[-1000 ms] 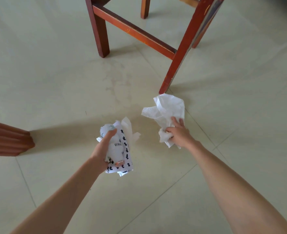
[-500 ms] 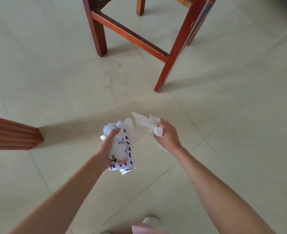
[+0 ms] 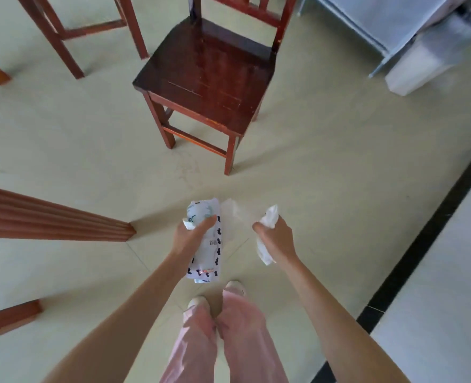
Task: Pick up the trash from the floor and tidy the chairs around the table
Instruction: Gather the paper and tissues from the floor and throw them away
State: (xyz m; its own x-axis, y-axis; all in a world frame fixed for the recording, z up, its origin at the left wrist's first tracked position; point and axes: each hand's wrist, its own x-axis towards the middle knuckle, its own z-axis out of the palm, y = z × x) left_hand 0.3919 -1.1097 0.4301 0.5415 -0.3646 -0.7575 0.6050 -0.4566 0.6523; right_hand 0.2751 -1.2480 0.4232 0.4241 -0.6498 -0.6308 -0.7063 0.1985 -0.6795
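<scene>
A second ago the right hand [image 3: 274,237] was down at floor level pressing on a crumpled white tissue beside a chair leg; now that tissue [image 3: 267,233] is clenched in its fist and off the floor, and the view has risen so that the person's own legs and shoes show at the bottom centre, which suggests they have straightened up. The left hand [image 3: 191,237] grips, as before, a bundle of printed paper wrappers [image 3: 206,244], white with small black marks, held just left of the tissue. I judge the trash pickup here done, since no loose litter shows on the pale tiled floor [image 3: 339,175] in view; carrying it to a bin and straightening chairs remain. Counted: two hands, both full; two handfuls of trash; one whole dark wooden chair [image 3: 209,76] at upper centre; the legs of a second chair [image 3: 71,31] at upper left; and reddish wooden pieces [image 3: 49,219] at left, possibly table parts.
</scene>
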